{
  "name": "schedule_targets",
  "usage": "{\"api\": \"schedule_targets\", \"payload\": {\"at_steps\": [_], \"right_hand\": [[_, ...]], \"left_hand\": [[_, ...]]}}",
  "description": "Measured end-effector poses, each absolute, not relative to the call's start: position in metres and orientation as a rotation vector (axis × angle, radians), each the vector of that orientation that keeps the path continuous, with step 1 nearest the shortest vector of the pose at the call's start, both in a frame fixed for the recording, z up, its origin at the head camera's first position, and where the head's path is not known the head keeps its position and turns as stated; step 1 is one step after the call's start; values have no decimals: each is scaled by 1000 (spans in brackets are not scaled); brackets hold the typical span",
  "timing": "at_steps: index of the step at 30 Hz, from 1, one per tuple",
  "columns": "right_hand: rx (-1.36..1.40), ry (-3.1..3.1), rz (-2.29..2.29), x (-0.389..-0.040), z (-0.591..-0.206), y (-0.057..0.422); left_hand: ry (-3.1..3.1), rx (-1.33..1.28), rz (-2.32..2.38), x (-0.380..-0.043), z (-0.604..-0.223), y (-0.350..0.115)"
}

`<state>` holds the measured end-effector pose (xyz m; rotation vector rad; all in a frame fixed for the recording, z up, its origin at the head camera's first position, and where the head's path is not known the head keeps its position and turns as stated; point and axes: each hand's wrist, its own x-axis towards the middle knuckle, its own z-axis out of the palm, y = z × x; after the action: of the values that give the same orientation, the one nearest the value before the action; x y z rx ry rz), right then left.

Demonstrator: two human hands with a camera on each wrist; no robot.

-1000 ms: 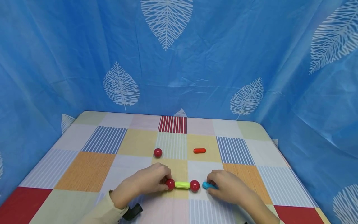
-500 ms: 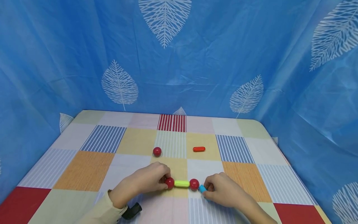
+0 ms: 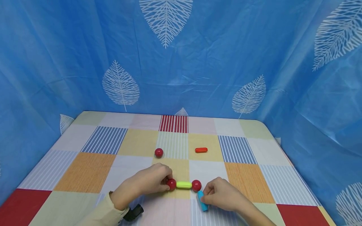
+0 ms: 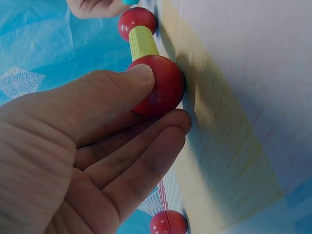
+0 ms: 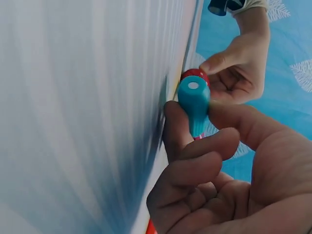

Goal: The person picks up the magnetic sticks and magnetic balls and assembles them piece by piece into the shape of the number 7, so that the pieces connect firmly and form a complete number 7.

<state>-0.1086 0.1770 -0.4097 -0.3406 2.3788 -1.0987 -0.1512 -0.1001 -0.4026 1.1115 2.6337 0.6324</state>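
Observation:
In the head view my left hand (image 3: pixel 148 180) pinches a red ball (image 3: pixel 171 184) between thumb and fingers. A yellow-green rod (image 3: pixel 184 185) runs from that ball to a second red ball (image 3: pixel 196 185). Close to this second ball, my right hand (image 3: pixel 223 194) pinches a blue rod (image 3: pixel 202 201). The rod slants toward the front, its far end at the ball; whether they touch cannot be told. The left wrist view shows the thumb on the gripped ball (image 4: pixel 163 90). In the right wrist view the blue rod (image 5: pixel 194 105) points its white-tipped end at the camera.
Farther back on the patchwork cloth (image 3: pixel 93 172) lie a loose red ball (image 3: pixel 159 153) and an orange-red rod (image 3: pixel 201 150). Blue leaf-print curtains (image 3: pixel 181 69) close off the back and both sides. A black device (image 3: pixel 133 212) sits at the left wrist.
My right hand has brought the blue rod leftward to the second red ball and turned it from lying sideways to pointing frontward. The left hand keeps its grip with little movement.

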Motion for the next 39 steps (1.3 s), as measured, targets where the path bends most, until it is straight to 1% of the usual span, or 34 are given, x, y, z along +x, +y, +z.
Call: {"api": "schedule_targets", "payload": {"at_steps": [5,14,30,39], "right_hand": [[-240,2207,-1288,-107,-414,175],[-169,1968,-1482,-109,-420,175],[-102,1779,-1609,-108,-427,170],[-92,1800,-1603,-105,-430,165]], "left_hand": [[2637,1114,626,-151,-402,-100],[2632,1100,621,-151,-401,-100],[2648,1099,602,-151,-402,-100],[2652,1112,607,-150,-401,-99]]}}
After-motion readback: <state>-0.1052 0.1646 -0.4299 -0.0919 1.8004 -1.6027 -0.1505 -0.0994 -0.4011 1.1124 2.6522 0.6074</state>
